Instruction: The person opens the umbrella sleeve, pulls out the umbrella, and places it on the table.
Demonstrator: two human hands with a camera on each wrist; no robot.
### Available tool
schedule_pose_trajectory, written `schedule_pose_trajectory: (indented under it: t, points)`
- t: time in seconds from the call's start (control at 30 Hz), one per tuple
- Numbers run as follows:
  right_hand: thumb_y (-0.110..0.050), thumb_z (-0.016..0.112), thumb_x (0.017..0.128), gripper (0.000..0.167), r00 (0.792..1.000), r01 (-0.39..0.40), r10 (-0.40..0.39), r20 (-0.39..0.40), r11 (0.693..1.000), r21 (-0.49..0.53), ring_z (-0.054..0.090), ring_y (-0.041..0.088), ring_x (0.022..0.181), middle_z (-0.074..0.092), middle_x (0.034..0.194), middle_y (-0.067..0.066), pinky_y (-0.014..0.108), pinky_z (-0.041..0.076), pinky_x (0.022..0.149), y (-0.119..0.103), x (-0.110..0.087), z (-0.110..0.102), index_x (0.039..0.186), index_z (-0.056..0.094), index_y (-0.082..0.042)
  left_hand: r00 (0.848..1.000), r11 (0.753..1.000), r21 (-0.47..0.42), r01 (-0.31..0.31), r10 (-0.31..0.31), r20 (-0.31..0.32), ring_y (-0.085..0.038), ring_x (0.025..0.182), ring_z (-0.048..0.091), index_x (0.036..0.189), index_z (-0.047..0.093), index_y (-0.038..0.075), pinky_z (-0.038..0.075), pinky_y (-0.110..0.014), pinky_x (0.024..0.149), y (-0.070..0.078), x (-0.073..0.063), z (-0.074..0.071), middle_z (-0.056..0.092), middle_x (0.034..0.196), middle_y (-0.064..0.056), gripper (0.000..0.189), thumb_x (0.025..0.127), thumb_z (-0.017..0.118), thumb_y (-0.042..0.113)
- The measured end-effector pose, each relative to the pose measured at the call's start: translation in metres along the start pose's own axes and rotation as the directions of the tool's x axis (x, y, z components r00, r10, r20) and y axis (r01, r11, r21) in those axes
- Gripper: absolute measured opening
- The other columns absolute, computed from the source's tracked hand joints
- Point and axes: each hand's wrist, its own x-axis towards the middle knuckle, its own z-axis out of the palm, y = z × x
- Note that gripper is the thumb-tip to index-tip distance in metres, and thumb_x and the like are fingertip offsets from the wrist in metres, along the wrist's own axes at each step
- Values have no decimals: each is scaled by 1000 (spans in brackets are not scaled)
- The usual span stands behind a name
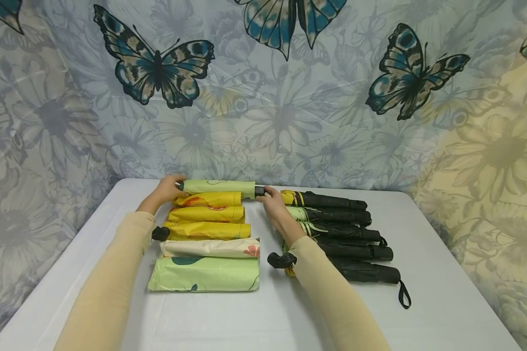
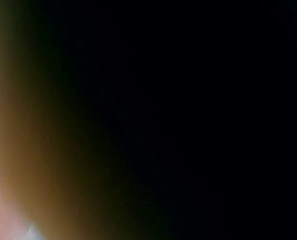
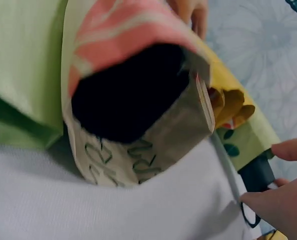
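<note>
At the back of the table, a folded umbrella in a light green sleeve (image 1: 219, 187) lies crosswise between the two hands. My left hand (image 1: 167, 190) holds its left end, where a bit of black shows. My right hand (image 1: 275, 207) pinches the black end (image 1: 260, 191) that sticks out of the sleeve on the right. From the right wrist, thumb and fingers (image 3: 288, 197) are seen at that black end (image 3: 258, 175), with a thin black loop below. The left wrist view is almost wholly dark and blurred.
In front of it lie several sleeved umbrellas: yellow ones (image 1: 208, 230), a cream one with a pink flower (image 1: 211, 247) and a wide light green one (image 1: 206, 274). Several black folded umbrellas (image 1: 347, 251) form a row on the right. A patterned cloth (image 1: 285, 141) hangs behind the white table (image 1: 202, 321).
</note>
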Motion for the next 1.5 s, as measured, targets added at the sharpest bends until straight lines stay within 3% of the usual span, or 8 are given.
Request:
schedule_pose_trajectory:
  t: [0.23, 0.37, 0.5, 0.7, 0.93, 1.1, 1.37, 1.5]
  points:
    - [5, 55, 92, 61, 995, 58, -52, -87, 996, 69, 41, 31, 139, 38, 152, 16, 40, 40, 113, -4, -1, 3, 149, 36, -2, 1000, 1000, 0, 14, -14, -11, -50, 124, 49, 142, 42, -8, 49, -56, 100, -5, 0, 2, 45, 138, -35, 60, 90, 68, 7]
    - [2, 58, 94, 55, 996, 47, -40, -74, 993, 106, 47, 34, 134, 43, 147, 20, 41, 42, 113, -6, -3, 3, 146, 42, -6, 1000, 1000, -5, 14, -14, -3, -49, 126, 48, 142, 43, -7, 47, -56, 102, -5, 1, 3, 46, 138, -34, 61, 90, 69, 9]
    - [1, 60, 94, 56, 998, 38, -30, -50, 986, 164, 52, 36, 130, 45, 144, 26, 39, 44, 111, -5, -3, 2, 146, 39, -5, 1000, 1000, 5, -1, 1, 3, -49, 125, 48, 140, 44, -7, 48, -56, 100, -4, 2, 3, 48, 136, -35, 60, 89, 70, 10]
    - [-1, 61, 94, 52, 997, 73, -70, -28, 988, 135, 55, 37, 125, 48, 140, 24, 39, 47, 108, -1, -3, -3, 144, 45, -2, 1000, 1000, 31, 2, -3, 17, -48, 125, 49, 141, 44, -7, 47, -56, 101, -3, 4, 3, 49, 136, -34, 61, 89, 70, 12]
    - [-4, 64, 93, 52, 998, 59, -56, -26, 990, 130, 56, 35, 125, 43, 147, 23, 38, 48, 107, -2, -4, -10, 142, 47, -2, 999, 1000, 18, 2, -2, 42, -47, 124, 49, 141, 45, -6, 47, -57, 101, -3, 2, -1, 49, 135, -34, 60, 90, 70, 13]
    - [-4, 64, 93, 49, 998, 56, -54, -20, 993, 107, 57, 35, 124, 50, 140, 22, 38, 48, 107, -4, -5, -14, 140, 50, -3, 999, 999, 31, -8, 6, 46, -45, 118, 54, 139, 47, -5, 50, -55, 97, -3, 2, -3, 55, 127, -33, 56, 91, 69, 12]
    - [-15, 67, 93, 58, 999, 26, -23, -44, 998, 58, 71, 13, 88, 51, 141, 20, 36, 51, 103, -8, -7, -19, 145, 43, -4, 999, 998, 48, -27, 25, 42, -43, 109, 59, 135, 51, -6, 54, -48, 88, -3, 2, -4, 58, 119, -31, 51, 90, 69, 10]
    - [-18, 66, 94, 62, 998, 19, -16, -57, 998, 58, 70, 25, 103, 53, 140, 20, 36, 52, 102, -13, -9, -21, 148, 38, -3, 998, 998, 41, -40, 38, 43, -42, 108, 60, 134, 51, -8, 55, -46, 85, -1, 2, -4, 57, 118, -31, 49, 91, 68, 7]
